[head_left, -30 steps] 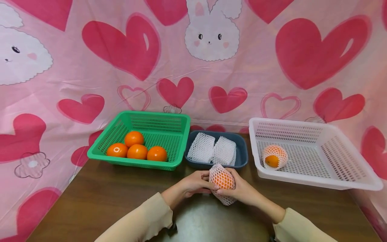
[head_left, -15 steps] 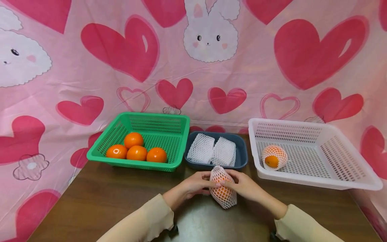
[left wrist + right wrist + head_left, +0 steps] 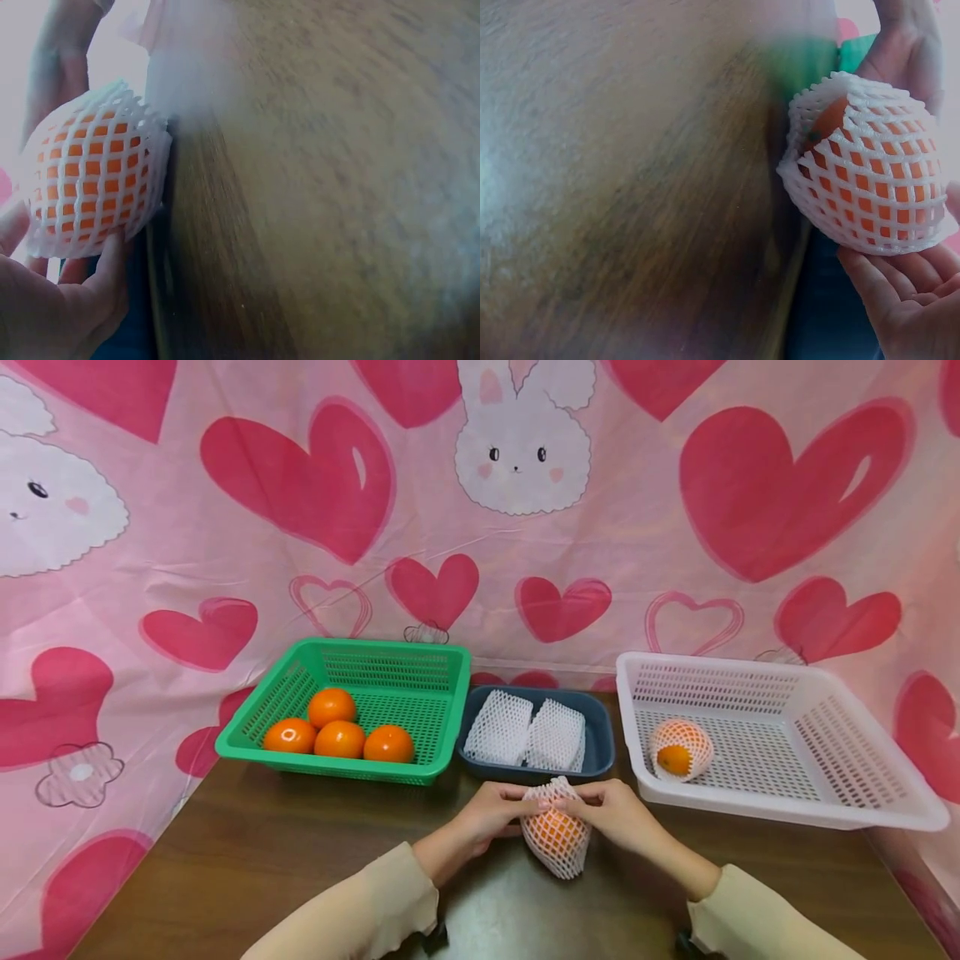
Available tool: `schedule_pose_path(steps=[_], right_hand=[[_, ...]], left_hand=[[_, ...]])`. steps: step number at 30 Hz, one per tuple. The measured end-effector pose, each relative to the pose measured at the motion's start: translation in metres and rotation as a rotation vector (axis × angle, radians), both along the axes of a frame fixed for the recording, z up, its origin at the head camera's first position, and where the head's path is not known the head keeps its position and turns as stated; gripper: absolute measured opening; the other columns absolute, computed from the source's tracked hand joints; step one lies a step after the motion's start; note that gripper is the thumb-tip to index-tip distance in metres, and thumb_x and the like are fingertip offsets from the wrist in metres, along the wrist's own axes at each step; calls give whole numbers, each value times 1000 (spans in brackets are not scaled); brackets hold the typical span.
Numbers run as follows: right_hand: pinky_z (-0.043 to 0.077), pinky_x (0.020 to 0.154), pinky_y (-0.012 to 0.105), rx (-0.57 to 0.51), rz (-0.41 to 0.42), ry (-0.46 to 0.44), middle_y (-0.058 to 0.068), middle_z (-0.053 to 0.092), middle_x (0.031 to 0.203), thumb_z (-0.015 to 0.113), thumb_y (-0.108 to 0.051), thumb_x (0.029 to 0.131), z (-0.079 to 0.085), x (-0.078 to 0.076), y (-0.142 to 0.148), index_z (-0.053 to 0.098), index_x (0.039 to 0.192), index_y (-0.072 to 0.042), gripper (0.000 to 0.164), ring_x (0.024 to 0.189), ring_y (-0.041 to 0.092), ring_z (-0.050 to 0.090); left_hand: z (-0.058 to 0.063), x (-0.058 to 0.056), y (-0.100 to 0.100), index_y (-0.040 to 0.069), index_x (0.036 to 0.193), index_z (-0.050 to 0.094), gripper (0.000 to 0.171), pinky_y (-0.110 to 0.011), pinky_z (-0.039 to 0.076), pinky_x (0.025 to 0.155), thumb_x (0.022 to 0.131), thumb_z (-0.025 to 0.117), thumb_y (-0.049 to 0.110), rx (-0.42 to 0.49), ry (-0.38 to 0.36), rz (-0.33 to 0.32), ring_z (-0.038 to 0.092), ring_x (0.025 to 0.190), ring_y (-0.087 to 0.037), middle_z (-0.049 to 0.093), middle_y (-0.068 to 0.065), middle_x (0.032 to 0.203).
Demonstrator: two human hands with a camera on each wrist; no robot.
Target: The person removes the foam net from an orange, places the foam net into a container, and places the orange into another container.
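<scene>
An orange sits inside a white foam net sleeve, held between both hands just in front of the blue tray. My left hand grips its left side, with the thumb on top near the sleeve's far end. From the right, my right hand holds the same netted orange, its thumb close to the other thumb. In the left wrist view the mesh covers the orange and fingers curl under it. A bit of bare orange peel shows at the sleeve's opening in the right wrist view.
A green basket with several bare oranges stands at the left. The blue tray behind the hands holds two flat foam sleeves. At the right, a white basket contains one netted orange. Brown wooden table underneath.
Both hands have shifted slightly right with the netted orange. The thumbs have moved up towards the sleeve's far end, and more of the netted orange shows below them.
</scene>
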State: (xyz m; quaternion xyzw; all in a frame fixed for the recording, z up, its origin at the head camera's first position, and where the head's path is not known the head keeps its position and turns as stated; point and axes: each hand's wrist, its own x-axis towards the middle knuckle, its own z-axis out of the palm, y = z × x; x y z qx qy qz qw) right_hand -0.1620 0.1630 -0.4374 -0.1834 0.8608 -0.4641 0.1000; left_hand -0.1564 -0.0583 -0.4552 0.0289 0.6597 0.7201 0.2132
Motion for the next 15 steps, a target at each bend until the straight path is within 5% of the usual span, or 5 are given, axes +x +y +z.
schedule_pose_path(steps=[5,11,15], right_hand=[[47,63,23,12,-35,42,-1,74,83,82,-23,89,2,0,2,82,99,-2,24,74,9,56],[48,58,22,8,-88,134,-5,73,76,88,-22,82,4,6,-2,82,86,-7,16,68,6,56],[50,60,22,-52,-64,153,-3,72,80,86,-20,84,1,8,-6,78,90,-5,18,69,4,59]], left_hand=[[-1,1,4,-18,107,71,26,-26,57,67,91,73,2,9,47,19,64,72,-8,73,-2,85],[2,0,3,-11,98,77,17,-21,52,62,85,81,0,-57,188,42,64,71,-6,76,-8,85],[7,-4,0,-9,98,78,16,-22,53,64,84,81,0,-82,234,47,66,74,-7,77,-13,89]])
